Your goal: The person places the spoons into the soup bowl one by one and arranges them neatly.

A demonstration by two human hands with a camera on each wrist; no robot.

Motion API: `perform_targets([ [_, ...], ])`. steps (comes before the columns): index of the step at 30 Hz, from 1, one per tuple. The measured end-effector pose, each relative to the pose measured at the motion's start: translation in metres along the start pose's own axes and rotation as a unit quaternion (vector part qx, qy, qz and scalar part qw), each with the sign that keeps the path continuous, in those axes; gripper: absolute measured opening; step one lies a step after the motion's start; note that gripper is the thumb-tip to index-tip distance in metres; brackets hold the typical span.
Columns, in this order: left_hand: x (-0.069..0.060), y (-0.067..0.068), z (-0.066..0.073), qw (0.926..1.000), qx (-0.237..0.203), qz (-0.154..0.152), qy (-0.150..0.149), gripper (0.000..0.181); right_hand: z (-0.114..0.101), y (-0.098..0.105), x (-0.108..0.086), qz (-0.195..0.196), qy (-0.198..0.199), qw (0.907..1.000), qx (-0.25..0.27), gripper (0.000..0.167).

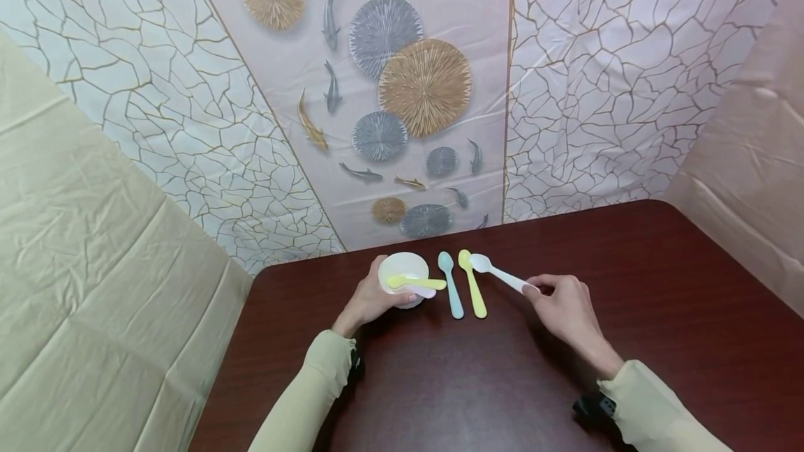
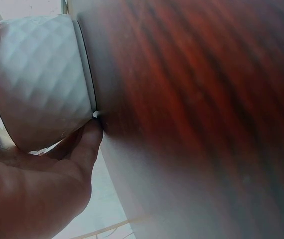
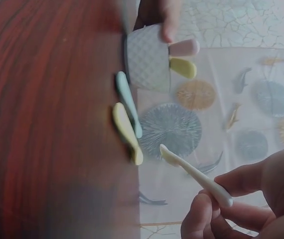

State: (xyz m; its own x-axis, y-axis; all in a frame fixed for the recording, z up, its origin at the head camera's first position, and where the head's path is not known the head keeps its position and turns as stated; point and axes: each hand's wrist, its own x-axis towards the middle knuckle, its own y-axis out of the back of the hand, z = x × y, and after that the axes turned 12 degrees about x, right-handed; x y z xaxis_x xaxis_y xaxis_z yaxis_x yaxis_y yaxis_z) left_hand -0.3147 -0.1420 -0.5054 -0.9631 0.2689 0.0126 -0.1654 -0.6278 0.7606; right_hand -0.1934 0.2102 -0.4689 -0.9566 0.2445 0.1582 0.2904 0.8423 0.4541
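Head view, white bowl (image 1: 405, 264): seen upright on the table (image 1: 440, 382), its left side clasped by the left hand (image 1: 373, 298), whose fingers and thumb are curled round it.
Bowl contents: a yellow spoon (image 1: 427, 284) and a lilac spoon (image 1: 422, 292) are contained, both handles projected over the right rim; the yellow head is seen inside.
White spoon (image 1: 505, 277): held up to the right of the bowl, pinched near its handle end by the thumb and fingers of the right hand (image 1: 565, 309).
White spoon's axis: slanted, the head pointed toward the bowl and the far edge, the handle directed away from the bowl toward the person.
Table spoons: a teal spoon (image 1: 451, 284) is laid just right of the bowl, a second yellow spoon (image 1: 473, 284) beyond it; both heads are pointed away from the person.
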Motion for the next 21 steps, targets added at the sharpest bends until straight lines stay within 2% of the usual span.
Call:
perform_targets([
  [21,0.001,0.0,-0.001,1.0,-0.004,-0.001,-0.004,0.104,-0.031,0.011,-0.004,-0.014,0.001,0.9988,0.046,0.025],
])
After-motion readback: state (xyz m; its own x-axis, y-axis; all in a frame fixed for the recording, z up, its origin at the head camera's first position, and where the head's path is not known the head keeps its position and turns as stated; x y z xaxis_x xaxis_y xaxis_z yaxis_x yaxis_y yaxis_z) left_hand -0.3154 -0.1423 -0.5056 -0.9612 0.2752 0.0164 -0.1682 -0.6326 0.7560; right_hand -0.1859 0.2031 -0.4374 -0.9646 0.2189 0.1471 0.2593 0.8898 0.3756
